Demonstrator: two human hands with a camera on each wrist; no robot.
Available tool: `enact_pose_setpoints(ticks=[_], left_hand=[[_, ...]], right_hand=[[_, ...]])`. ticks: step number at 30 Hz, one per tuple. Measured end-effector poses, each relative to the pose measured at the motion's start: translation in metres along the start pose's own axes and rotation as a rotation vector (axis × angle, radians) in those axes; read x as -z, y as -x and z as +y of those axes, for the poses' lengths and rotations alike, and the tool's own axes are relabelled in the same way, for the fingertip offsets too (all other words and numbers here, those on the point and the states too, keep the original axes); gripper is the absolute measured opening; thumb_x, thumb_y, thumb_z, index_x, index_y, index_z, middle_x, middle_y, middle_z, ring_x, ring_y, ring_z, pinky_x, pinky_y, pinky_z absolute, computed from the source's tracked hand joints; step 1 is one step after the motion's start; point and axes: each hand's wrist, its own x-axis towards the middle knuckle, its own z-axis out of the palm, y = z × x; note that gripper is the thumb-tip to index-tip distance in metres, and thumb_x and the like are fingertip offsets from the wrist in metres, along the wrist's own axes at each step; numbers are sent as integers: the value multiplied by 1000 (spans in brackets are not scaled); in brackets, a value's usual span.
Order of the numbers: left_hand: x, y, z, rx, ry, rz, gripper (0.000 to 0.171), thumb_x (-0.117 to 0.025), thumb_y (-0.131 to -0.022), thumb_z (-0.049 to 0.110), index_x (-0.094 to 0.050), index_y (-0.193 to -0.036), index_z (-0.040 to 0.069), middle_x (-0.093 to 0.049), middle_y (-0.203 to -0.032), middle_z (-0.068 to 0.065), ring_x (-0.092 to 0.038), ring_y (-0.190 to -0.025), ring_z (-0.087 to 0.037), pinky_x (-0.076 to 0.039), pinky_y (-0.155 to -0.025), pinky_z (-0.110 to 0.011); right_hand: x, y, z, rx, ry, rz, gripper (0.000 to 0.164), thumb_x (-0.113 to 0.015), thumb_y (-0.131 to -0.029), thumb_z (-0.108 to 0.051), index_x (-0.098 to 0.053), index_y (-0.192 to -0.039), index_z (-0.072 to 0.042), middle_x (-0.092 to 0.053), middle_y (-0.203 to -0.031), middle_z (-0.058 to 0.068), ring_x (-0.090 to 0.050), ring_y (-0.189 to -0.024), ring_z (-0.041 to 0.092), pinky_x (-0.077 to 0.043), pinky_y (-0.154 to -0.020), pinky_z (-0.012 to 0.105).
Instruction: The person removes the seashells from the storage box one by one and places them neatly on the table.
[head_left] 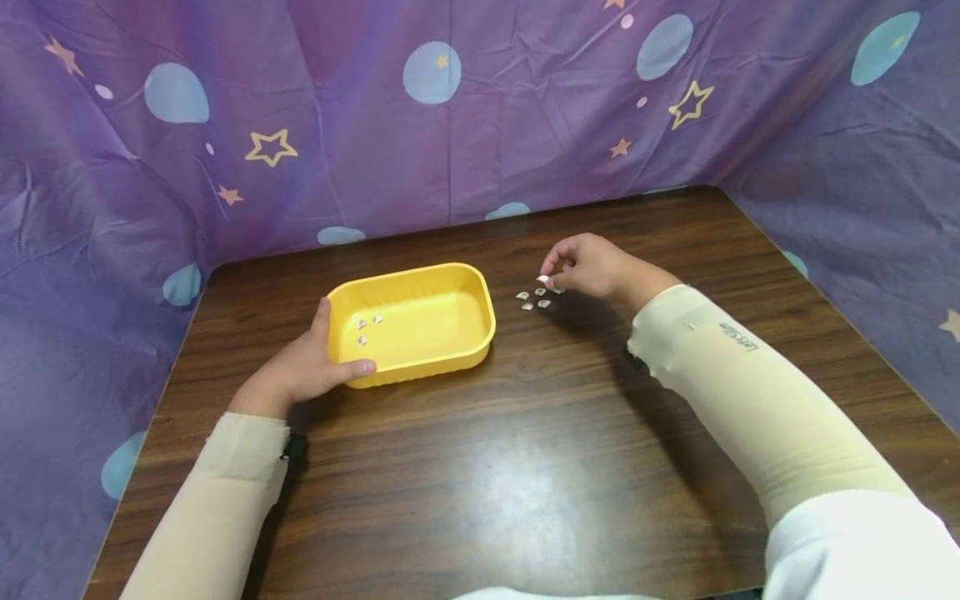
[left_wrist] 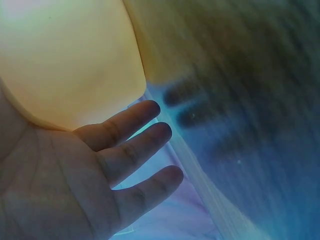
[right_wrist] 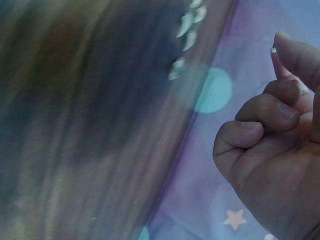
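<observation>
My left hand (head_left: 303, 364) rests against the left end of a yellow plastic basin (head_left: 480, 354). Its thumb lies along the front rim; in the left wrist view the other fingers (left_wrist: 135, 152) are straight and spread by the basin's wall. Three small whitish pieces (head_left: 362, 340) lie inside the basin near that end. To the right of the basin, my right hand (head_left: 588, 265) pinches a small white shell-like piece (head_left: 543, 279) between thumb and index finger. Below it, several similar pieces (head_left: 527, 306) lie on the table; their exact kind is too small to tell.
The dark wood-grain table (head_left: 420, 467) has its far edge against a purple curtain (head_left: 360, 167) with stars and blue spots. More curtain hangs along the left and right sides. A bright light reflection falls on the table near the front.
</observation>
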Motion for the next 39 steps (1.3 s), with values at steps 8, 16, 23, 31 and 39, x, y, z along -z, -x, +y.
enact_pose_setpoints(ticks=[8, 16, 23, 31, 39], left_hand=[[0, 2, 2, 10, -6, -6, 141, -77, -86, 64, 25, -163, 4, -36, -157, -35, -52, -122, -41, -41, -110, -61], [-1, 1, 0, 7, -5, -3, 141, -77, -86, 64, 25, -163, 3, -34, -159, -35, -50, -123, -41, -40, -111, -61], [-1, -1, 0, -20, -27, 10, 140, -77, -88, 62, 25, -163, 2, -34, -159, -38, -53, -122, -41, -43, -108, -60], [-1, 0, 1, -17, -36, 7, 139, -77, -88, 62, 24, -163, 3, -39, -155, -36, -54, -118, -40, -44, -106, -59], [0, 0, 1, -14, -39, 3, 138, -76, -88, 61, 25, -163, 3, -41, -153, -36, -55, -116, -39, -45, -103, -59]], right_hand=[[-1, 5, 19, -59, 44, -36, 9, -78, -92, -7, -74, -98, -2, -52, -66, -4, -47, -66, 13, -40, -64, 31], [-7, 3, 31, -73, 126, -78, 9, -80, -90, -7, -74, -96, -3, -60, -75, 0, -53, -76, 19, -42, -74, 35], [-11, 2, 32, -56, 186, -80, 9, -81, -87, -4, -73, -91, -3, -66, -81, 2, -56, -83, 23, -44, -80, 37], [-12, 0, 31, -51, 221, -90, 10, -81, -87, -6, -74, -93, -3, -68, -82, 3, -58, -84, 24, -45, -84, 39], [-12, 0, 30, -67, 217, -79, 9, -81, -87, -8, -74, -92, -4, -69, -84, 3, -59, -86, 25, -45, -85, 41]])
